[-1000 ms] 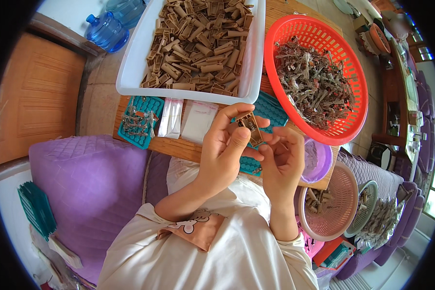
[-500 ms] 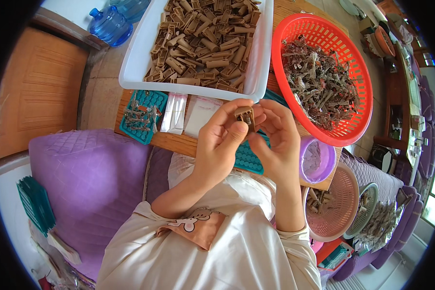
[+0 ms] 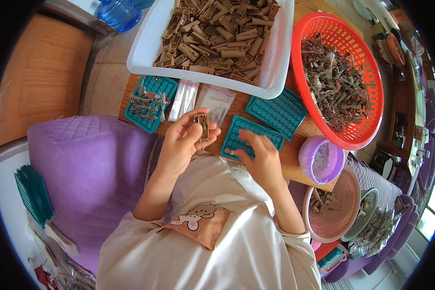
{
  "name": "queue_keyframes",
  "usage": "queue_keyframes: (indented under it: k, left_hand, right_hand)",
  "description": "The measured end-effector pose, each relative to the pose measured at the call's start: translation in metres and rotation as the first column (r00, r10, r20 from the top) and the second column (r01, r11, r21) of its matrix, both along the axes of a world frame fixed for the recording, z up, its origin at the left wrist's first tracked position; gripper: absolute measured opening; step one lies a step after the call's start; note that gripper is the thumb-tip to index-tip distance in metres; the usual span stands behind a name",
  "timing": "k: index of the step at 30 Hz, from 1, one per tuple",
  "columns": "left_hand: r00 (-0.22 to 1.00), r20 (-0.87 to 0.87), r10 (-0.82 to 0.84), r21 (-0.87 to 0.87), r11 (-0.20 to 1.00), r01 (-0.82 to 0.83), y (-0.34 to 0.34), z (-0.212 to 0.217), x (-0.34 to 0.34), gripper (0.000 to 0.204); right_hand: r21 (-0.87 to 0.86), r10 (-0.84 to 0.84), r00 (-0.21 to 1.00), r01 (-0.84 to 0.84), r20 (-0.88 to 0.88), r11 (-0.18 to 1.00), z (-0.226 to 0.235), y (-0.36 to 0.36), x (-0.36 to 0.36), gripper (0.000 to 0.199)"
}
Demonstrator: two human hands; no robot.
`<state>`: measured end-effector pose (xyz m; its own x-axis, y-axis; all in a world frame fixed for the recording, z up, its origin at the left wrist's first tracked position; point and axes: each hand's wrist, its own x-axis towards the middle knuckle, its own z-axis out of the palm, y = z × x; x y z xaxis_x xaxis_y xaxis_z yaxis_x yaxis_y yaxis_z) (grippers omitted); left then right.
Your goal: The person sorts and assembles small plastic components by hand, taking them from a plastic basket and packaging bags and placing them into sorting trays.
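In my left hand (image 3: 179, 142) is a small brown plastic housing (image 3: 202, 128), pinched between thumb and fingers with its hollow side showing. My right hand (image 3: 262, 158) reaches over a teal tray with round pockets (image 3: 246, 127), fingers and thumb apart, nothing visible between them. A few small pale discs (image 3: 228, 151) lie at the tray's near-left corner, close to my right thumb. Behind it a second teal tray (image 3: 278, 110) rests at an angle. Clear plastic bags (image 3: 216, 102) lie on the table beyond my left hand.
A white tub (image 3: 212, 82) heaped with brown housings stands at the back. To its right is a red basket (image 3: 379, 104) of wired parts, with a purple bowl (image 3: 340, 162) nearer. Another teal tray (image 3: 152, 125) bears wired parts. A pink basket (image 3: 350, 198) sits below the table's right edge.
My hands have moved apart. The left has drawn left with the brown housing; the right has let go of it and come down over the teal tray. The view has shifted slightly.
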<state>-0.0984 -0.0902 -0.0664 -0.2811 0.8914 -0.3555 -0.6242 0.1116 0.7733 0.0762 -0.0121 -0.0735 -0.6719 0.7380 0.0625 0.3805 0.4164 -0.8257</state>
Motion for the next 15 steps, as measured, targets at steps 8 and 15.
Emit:
queue_keyframes:
  k: [8, 15]
  left_hand:
    - [0.99, 0.097, -0.104, -0.122, 0.986, 0.115, -0.021, -0.007, 0.012, 0.039]
    - [0.983, 0.101, -0.152, -0.136, 0.977, 0.165, -0.026, -0.008, 0.009, 0.042]
  right_hand:
    - [0.266, 0.077, 0.994, -0.096, 0.081, 0.959, -0.021, -0.021, -0.001, 0.021]
    - [0.205, 0.072, 0.996, -0.081, 0.051, 0.975, -0.014, -0.022, -0.008, 0.024]
